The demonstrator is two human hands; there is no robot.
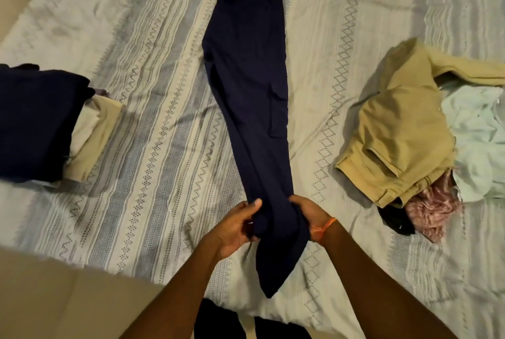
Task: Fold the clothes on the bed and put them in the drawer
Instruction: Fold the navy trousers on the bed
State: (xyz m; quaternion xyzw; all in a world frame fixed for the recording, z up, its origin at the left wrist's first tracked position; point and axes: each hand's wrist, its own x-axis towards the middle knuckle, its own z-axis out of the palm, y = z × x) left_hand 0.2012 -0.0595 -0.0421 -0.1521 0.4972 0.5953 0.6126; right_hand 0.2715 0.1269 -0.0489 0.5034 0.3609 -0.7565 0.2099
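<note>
Navy trousers [247, 87] lie lengthwise mid-bed [153, 125], no label legible. Left hand [236, 225] and right hand [306, 214] grip leg ends. Folded stack [41, 120] left; khaki trousers [399, 130], white garment [478, 141] right.

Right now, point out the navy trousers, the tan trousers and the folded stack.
navy trousers [246, 70]: head view, on the upper leg panel.
tan trousers [401, 130]: head view, on the seat panel above the pocket.
folded stack [35, 120]: head view, on the dark top garment.
</note>
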